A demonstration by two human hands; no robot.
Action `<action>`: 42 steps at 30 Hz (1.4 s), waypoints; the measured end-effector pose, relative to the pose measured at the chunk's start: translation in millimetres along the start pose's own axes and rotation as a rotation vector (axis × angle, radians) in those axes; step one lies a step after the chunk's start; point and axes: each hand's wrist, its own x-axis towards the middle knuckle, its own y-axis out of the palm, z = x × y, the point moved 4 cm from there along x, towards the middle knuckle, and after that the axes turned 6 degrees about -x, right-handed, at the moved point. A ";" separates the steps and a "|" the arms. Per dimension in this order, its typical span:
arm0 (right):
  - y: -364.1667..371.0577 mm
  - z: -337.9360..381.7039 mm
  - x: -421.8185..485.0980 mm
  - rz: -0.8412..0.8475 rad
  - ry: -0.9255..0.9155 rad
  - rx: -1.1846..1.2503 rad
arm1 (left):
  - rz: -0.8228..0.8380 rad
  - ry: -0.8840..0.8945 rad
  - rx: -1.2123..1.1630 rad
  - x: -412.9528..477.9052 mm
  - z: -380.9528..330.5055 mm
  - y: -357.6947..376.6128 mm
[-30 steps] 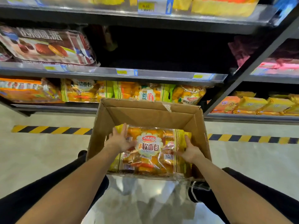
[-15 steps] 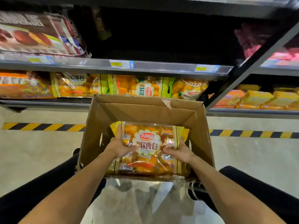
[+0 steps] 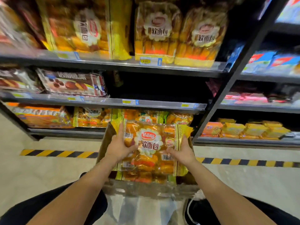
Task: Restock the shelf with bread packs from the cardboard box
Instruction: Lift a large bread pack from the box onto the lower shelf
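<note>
I hold a yellow-and-orange bread pack above the cardboard box, raised in front of the lowest shelf. My left hand grips its left side and my right hand grips its right side. More bread packs lie in the box below it. The box stands on the floor between my legs. The middle shelf has a dark gap to the right of a brown cake pack. The same kind of bread pack stands on the top shelf.
The lowest shelf holds similar bread packs. A black upright post divides this rack from another at the right with yellow packs. A yellow-black stripe runs along the floor before the rack.
Both hands have lifted the bread pack up out of the box. My view has tilted upward, so the top shelf has come into sight.
</note>
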 end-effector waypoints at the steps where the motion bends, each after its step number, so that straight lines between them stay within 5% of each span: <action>1: -8.5 12.2 -6.1 -0.039 -0.045 -0.012 | -0.031 0.041 0.006 -3.8 -12.6 -8.7; 14: -99.7 108.5 -21.5 -0.361 -0.282 0.021 | -0.246 0.372 -0.059 12.2 -134.8 -82.8; 30: -61.4 87.8 128.5 -0.280 -0.303 -0.137 | -0.160 0.306 -0.137 148.3 -89.1 -29.6; 42: -96.2 131.9 226.6 -0.376 -0.270 -0.039 | -0.152 0.230 -0.033 256.7 -143.2 -35.7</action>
